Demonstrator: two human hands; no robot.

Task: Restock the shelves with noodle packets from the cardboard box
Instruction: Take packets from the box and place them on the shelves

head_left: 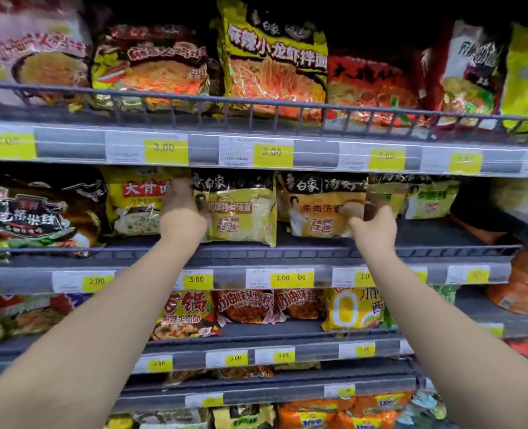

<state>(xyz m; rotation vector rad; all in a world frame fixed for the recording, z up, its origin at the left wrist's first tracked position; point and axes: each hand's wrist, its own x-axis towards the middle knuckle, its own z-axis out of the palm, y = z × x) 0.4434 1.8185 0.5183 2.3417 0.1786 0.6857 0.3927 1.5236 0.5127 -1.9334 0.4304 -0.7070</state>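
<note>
Both my arms reach up to the second shelf [256, 252]. My left hand [182, 212] grips the left edge of a yellow and black noodle packet [241, 212] that stands upright on that shelf. My right hand [377, 224] holds the right edge of a neighbouring orange and black noodle packet [321, 205], also upright. The two packets stand side by side with a narrow gap between them. The cardboard box is out of view.
A wire rail [256, 103] fronts the top shelf of large noodle bags. Yellow price tags [272, 153] line each shelf edge. More packets fill the lower shelves [256, 308]. A bare stretch of shelf [442, 233] lies right of my right hand.
</note>
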